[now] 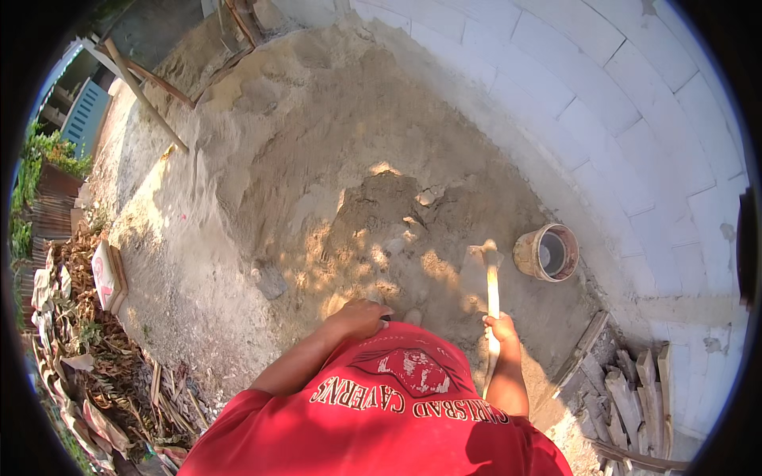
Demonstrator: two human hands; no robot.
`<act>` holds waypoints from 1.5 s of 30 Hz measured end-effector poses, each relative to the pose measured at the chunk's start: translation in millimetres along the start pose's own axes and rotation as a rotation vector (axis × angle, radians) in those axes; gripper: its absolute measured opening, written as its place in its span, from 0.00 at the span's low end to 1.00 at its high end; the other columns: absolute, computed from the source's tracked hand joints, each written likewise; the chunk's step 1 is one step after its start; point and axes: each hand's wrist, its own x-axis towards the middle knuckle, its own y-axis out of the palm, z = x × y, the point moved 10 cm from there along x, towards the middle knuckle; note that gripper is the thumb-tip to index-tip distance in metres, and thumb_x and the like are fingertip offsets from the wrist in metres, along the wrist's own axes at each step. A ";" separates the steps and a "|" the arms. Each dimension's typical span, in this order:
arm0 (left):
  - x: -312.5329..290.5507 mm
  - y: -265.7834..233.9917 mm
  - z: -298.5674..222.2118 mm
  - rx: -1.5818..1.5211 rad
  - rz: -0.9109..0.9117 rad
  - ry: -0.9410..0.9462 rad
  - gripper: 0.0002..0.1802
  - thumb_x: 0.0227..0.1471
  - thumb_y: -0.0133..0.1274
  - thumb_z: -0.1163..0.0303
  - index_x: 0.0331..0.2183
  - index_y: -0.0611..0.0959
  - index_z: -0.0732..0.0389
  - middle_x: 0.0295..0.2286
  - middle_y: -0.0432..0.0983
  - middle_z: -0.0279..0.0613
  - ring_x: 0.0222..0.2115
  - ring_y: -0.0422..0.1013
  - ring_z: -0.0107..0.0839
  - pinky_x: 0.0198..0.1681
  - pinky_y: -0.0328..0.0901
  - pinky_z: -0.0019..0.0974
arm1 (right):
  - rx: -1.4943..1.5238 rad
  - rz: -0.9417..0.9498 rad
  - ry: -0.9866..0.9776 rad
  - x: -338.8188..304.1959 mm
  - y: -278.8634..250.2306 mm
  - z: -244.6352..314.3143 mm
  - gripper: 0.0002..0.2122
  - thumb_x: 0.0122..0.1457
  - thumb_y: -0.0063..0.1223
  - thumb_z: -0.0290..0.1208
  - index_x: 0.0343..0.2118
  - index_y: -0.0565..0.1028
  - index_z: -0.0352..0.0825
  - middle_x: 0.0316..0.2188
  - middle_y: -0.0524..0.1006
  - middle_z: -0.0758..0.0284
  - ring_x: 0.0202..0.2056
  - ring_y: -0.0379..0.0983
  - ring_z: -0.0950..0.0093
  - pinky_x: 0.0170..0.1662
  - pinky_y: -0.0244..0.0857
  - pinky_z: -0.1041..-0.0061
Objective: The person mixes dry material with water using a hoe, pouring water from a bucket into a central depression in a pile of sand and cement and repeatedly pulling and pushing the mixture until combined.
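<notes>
Head view, looking straight down past a red shirt (373,420): I see the right hand (502,327) wrapped around a pale wooden handle (493,297), fingers closed on it about midway along the visible shaft. The handle runs up from the hand to a sand-caked blade (482,255), which rests on the sand pile (357,174) just below a darker, damper mound (389,206). The left hand (361,317) sits at the shirt's upper edge, knuckles up and fingers curled down; a small dark bit shows at its fingertips, and I cannot tell whether it grips anything.

To the right of the blade, near it but not touching, a round bucket (546,252) with a reddish rim lies tipped on the sand at the foot of a white block wall (635,119). Scrap timber pieces (627,389) are stacked at the lower right against that wall. At the far left I see dry leaves and debris (79,349) along the ground, and wooden poles (147,95) leaning at the upper left.
</notes>
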 end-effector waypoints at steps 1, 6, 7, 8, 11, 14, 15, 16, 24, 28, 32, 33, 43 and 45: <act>20.5 -12.7 -9.3 -0.122 -0.095 0.064 0.31 0.56 0.53 0.51 0.57 0.75 0.56 0.51 0.76 0.50 0.53 0.70 0.50 0.58 0.63 0.49 | 0.102 -0.039 -0.031 7.1 -2.8 31.6 0.12 0.54 0.59 0.25 0.40 0.72 0.31 0.22 0.74 0.66 0.18 0.70 0.75 0.18 0.67 0.72; 73.8 -40.2 -92.0 -0.546 0.054 0.238 0.41 0.53 0.58 0.43 0.59 0.71 0.60 0.50 0.76 0.51 0.50 0.73 0.46 0.54 0.66 0.45 | 0.275 -0.132 -0.456 -22.0 15.5 253.8 0.10 0.59 0.59 0.31 0.40 0.71 0.36 0.24 0.71 0.71 0.18 0.67 0.82 0.19 0.63 0.81; 100.7 -40.4 -95.9 -0.636 0.040 0.322 0.44 0.51 0.60 0.41 0.60 0.69 0.61 0.50 0.76 0.53 0.50 0.73 0.44 0.54 0.66 0.44 | 0.336 -0.146 -0.570 -16.6 26.9 306.7 0.09 0.61 0.57 0.28 0.39 0.69 0.35 0.24 0.70 0.71 0.18 0.67 0.82 0.19 0.65 0.79; 126.9 -25.9 -94.5 -0.686 0.016 0.334 0.46 0.50 0.60 0.41 0.59 0.69 0.62 0.50 0.76 0.54 0.50 0.73 0.43 0.52 0.66 0.43 | 0.415 -0.132 -0.662 -19.3 46.1 344.4 0.10 0.61 0.56 0.27 0.41 0.67 0.35 0.25 0.70 0.70 0.18 0.68 0.81 0.20 0.65 0.79; 162.4 -11.2 -87.9 -1.326 -0.105 0.048 0.39 0.47 0.65 0.49 0.54 0.74 0.64 0.35 0.81 0.50 0.36 0.77 0.38 0.42 0.69 0.44 | 0.464 -0.161 -0.776 -40.9 69.2 397.6 0.11 0.61 0.54 0.27 0.42 0.65 0.35 0.26 0.71 0.69 0.20 0.68 0.80 0.22 0.66 0.79; 183.3 -53.9 -29.9 -0.903 -0.601 0.008 0.32 0.46 0.65 0.54 0.48 0.79 0.64 0.30 0.81 0.50 0.30 0.78 0.39 0.38 0.70 0.43 | 0.470 -0.086 -0.772 -28.9 93.9 463.1 0.10 0.61 0.51 0.25 0.41 0.62 0.34 0.27 0.71 0.67 0.22 0.69 0.78 0.24 0.68 0.76; 199.5 -66.3 -24.7 -0.976 -0.564 0.022 0.30 0.46 0.65 0.54 0.47 0.81 0.63 0.32 0.82 0.51 0.30 0.78 0.41 0.38 0.71 0.43 | 0.449 -0.115 -0.799 -5.6 86.5 488.1 0.11 0.60 0.52 0.25 0.42 0.63 0.34 0.27 0.71 0.67 0.22 0.69 0.78 0.25 0.68 0.76; 222.9 -77.4 -22.0 -1.055 -0.527 0.042 0.28 0.45 0.65 0.54 0.45 0.82 0.62 0.33 0.82 0.51 0.30 0.78 0.42 0.37 0.71 0.43 | 0.405 -0.143 -0.854 15.4 78.5 516.9 0.13 0.60 0.53 0.26 0.43 0.63 0.33 0.27 0.71 0.67 0.21 0.69 0.78 0.24 0.67 0.76; 441.0 44.2 166.6 -1.006 -0.486 -0.468 0.28 0.44 0.65 0.54 0.45 0.83 0.61 0.31 0.82 0.54 0.34 0.79 0.51 0.39 0.72 0.47 | 0.168 -0.069 -0.453 390.3 190.4 395.4 0.10 0.58 0.52 0.25 0.40 0.67 0.29 0.21 0.70 0.68 0.16 0.67 0.78 0.18 0.66 0.75; 430.2 196.7 217.9 -0.836 -0.199 -0.748 0.28 0.44 0.64 0.52 0.44 0.83 0.58 0.32 0.82 0.54 0.34 0.80 0.50 0.41 0.72 0.50 | 0.226 0.017 -0.092 534.2 222.0 132.5 0.05 0.59 0.50 0.27 0.32 0.69 0.33 0.19 0.68 0.70 0.17 0.66 0.78 0.19 0.65 0.72; 394.4 228.9 223.7 -0.649 -0.129 -0.817 0.29 0.45 0.64 0.52 0.47 0.82 0.56 0.31 0.82 0.53 0.34 0.80 0.50 0.40 0.73 0.51 | 0.318 0.056 0.051 500.7 240.9 68.8 0.05 0.59 0.50 0.29 0.30 0.66 0.38 0.19 0.68 0.72 0.17 0.64 0.78 0.20 0.64 0.71; 388.9 238.0 217.4 -0.681 -0.151 -0.825 0.29 0.45 0.63 0.51 0.47 0.82 0.56 0.31 0.82 0.53 0.33 0.79 0.51 0.39 0.73 0.51 | 0.322 0.025 0.065 492.1 236.7 68.2 0.04 0.59 0.50 0.28 0.30 0.66 0.39 0.19 0.67 0.72 0.17 0.64 0.78 0.20 0.64 0.71; 366.6 314.6 182.1 -0.747 -0.258 -0.756 0.23 0.47 0.61 0.50 0.40 0.83 0.56 0.27 0.82 0.52 0.28 0.78 0.54 0.33 0.73 0.54 | 0.339 0.019 0.216 419.4 229.2 45.2 0.08 0.57 0.53 0.23 0.37 0.66 0.36 0.21 0.67 0.69 0.18 0.65 0.75 0.21 0.64 0.70; 388.7 274.2 171.6 -0.797 -0.339 -0.665 0.19 0.48 0.61 0.54 0.38 0.84 0.55 0.28 0.82 0.50 0.29 0.78 0.53 0.33 0.72 0.53 | 0.333 -0.055 0.004 387.0 215.1 128.4 0.10 0.57 0.54 0.21 0.39 0.65 0.33 0.23 0.67 0.68 0.19 0.66 0.75 0.22 0.66 0.71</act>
